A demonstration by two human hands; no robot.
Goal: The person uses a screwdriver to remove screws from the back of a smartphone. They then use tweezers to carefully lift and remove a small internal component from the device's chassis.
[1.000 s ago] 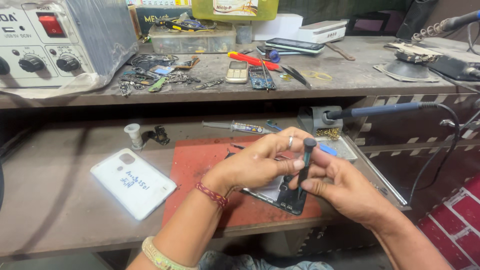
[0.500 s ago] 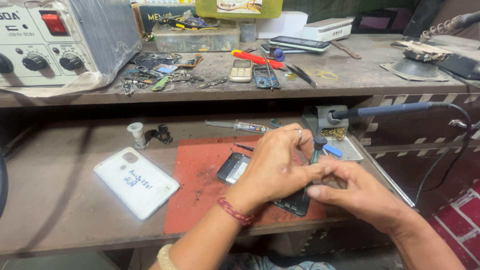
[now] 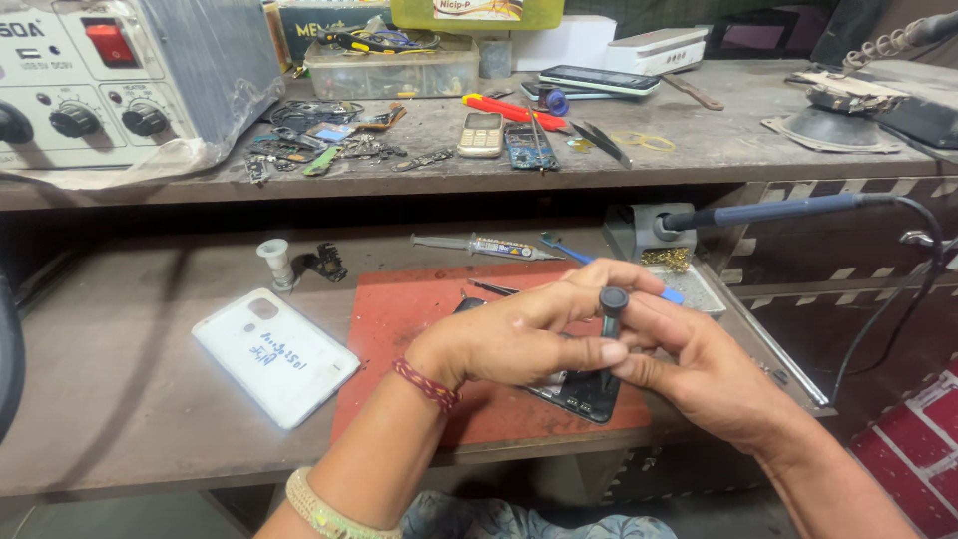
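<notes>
Working over a cluttered repair bench (image 3: 120, 399): left hand (image 3: 509, 344) steadying the opened phone (image 3: 584, 391), right hand (image 3: 699, 374) gripping an upright screwdriver (image 3: 611, 311); probably unscrewing, needing steady downward twisting.

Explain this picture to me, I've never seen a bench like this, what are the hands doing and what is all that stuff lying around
The single view comes from a camera on the person's head, looking down at a wooden workbench. Both bare hands meet over a red rubber mat. The right hand holds a slim dark screwdriver with a round cap upright; the left hand steadies it above an opened black phone. Beside the mat lies a white phone back cover. Behind are a small syringe tube and a blue-handled soldering iron in its stand. The upper shelf holds a grey power supply with knobs, loose parts and old phones.
</notes>
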